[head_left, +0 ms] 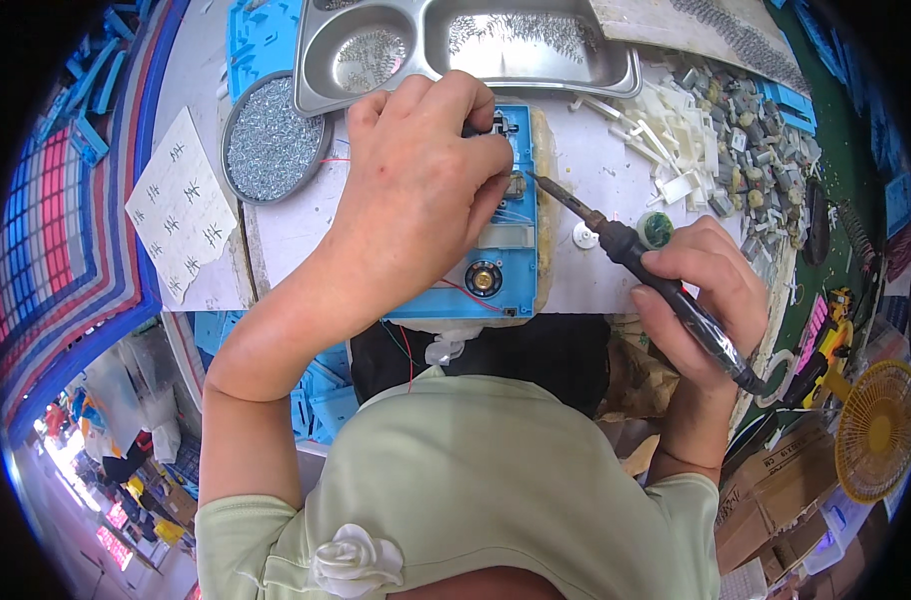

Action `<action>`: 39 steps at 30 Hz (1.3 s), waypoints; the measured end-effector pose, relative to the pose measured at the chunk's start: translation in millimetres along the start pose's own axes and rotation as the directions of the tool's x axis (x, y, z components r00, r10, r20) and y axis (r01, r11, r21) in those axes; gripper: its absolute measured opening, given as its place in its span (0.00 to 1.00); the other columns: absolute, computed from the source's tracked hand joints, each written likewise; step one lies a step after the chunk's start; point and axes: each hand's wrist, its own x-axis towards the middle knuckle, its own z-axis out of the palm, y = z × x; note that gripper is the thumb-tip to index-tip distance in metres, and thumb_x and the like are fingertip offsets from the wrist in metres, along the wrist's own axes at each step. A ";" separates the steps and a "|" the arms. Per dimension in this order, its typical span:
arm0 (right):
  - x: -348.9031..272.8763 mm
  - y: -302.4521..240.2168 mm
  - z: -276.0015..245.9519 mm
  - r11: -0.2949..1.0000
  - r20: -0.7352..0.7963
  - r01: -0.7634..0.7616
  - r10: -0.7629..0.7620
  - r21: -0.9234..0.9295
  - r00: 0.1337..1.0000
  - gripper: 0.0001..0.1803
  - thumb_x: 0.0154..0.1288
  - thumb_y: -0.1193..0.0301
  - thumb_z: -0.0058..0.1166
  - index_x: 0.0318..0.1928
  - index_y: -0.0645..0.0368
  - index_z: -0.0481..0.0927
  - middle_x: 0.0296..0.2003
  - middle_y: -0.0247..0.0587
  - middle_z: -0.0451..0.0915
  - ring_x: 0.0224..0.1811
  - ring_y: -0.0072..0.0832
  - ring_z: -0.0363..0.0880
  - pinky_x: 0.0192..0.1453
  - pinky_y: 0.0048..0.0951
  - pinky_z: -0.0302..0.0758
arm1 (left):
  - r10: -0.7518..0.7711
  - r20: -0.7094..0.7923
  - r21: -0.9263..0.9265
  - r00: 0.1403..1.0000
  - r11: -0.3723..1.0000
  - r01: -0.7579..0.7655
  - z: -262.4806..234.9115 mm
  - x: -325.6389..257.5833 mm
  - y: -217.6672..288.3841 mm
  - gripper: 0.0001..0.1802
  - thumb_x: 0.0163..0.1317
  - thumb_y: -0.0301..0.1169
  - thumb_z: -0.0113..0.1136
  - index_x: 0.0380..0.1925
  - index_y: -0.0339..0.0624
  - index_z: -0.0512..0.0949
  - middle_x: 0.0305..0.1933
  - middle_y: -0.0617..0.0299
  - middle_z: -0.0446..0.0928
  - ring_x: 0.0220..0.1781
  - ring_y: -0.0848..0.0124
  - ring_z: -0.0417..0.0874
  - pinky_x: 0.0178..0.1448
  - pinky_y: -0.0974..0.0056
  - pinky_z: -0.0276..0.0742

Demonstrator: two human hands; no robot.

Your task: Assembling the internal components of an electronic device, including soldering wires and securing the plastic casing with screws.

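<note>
Nearest the lens, the right hand (701, 290) is closed around a soldering iron (636, 255), whose long axis is slanted up-left, its tip brought just beside a small metal part on the blue housing (501, 265) (at mid-table). That housing is pinned by the left hand (416, 175), fingers curled onto its upper edge.

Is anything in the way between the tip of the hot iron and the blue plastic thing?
Nothing visible. The soldering iron in the right hand points straight at the blue plastic housing; the left hand presses beside it, not across the gap.
</note>
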 end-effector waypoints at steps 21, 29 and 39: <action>-18.1 6.1 -7.4 0.998 -0.094 -0.053 0.052 -0.012 0.994 0.17 0.51 0.80 0.72 0.43 0.63 0.83 0.27 0.42 0.80 0.28 0.34 0.77 0.33 0.32 0.70 | 0.027 -0.062 -0.139 0.998 0.990 -0.035 -12.5 -25.5 -15.4 0.12 0.51 0.23 0.73 0.38 0.43 0.87 0.49 0.59 0.78 0.48 0.61 0.79 0.53 0.58 0.73; -14.4 5.0 -2.8 0.997 -0.111 -0.071 0.069 -0.008 0.991 0.16 0.52 0.80 0.71 0.42 0.65 0.83 0.28 0.43 0.80 0.28 0.33 0.76 0.34 0.31 0.69 | -0.098 -0.185 -0.385 0.978 0.923 0.020 -2.1 -47.2 -14.8 0.09 0.59 0.16 0.67 0.40 0.36 0.85 0.43 0.54 0.84 0.34 0.65 0.89 0.37 0.66 0.84; -16.0 -0.6 1.5 0.997 -0.163 -0.076 0.078 0.018 0.984 0.15 0.53 0.79 0.72 0.42 0.65 0.83 0.28 0.43 0.81 0.28 0.32 0.76 0.34 0.30 0.69 | -0.012 -0.238 -0.336 0.971 0.939 -0.071 16.6 -38.7 -10.0 0.10 0.53 0.19 0.75 0.36 0.38 0.86 0.37 0.56 0.87 0.34 0.65 0.88 0.38 0.65 0.83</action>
